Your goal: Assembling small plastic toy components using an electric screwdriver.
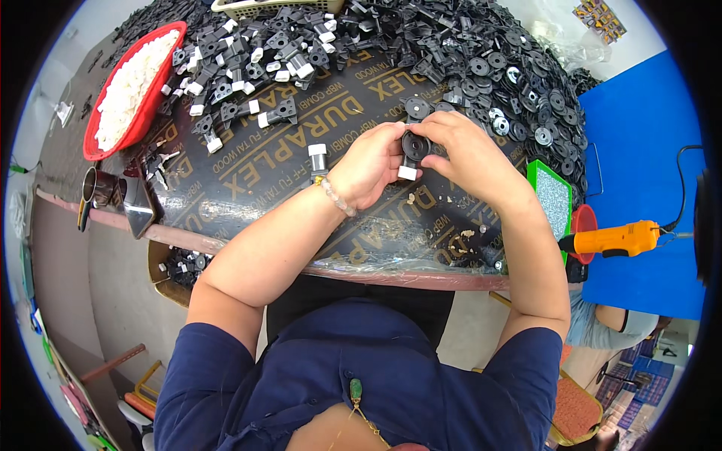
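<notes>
Over the middle of the table, my left hand [367, 171] is closed round a black plastic part with a round disc [416, 147]. A white block [407, 173] shows at its lower end, beside the left fingertips. My right hand [472, 156] pinches the disc's right side and upper rim with thumb and fingers. Just beyond the fingers lies another black disc piece [417, 108]. A black part with a white cap [318, 158] rests on the table left of my left wrist, partly behind it. The fingers hide part of the held piece.
A red basin [156, 34] of white pieces stands at left. Heaps of black parts [481, 68] cover the table's far side. An orange electric screwdriver [617, 239], a green-edged tray [551, 197] and a red bowl [583, 225] are at right. A cardboard box [159, 274] sits below the table edge.
</notes>
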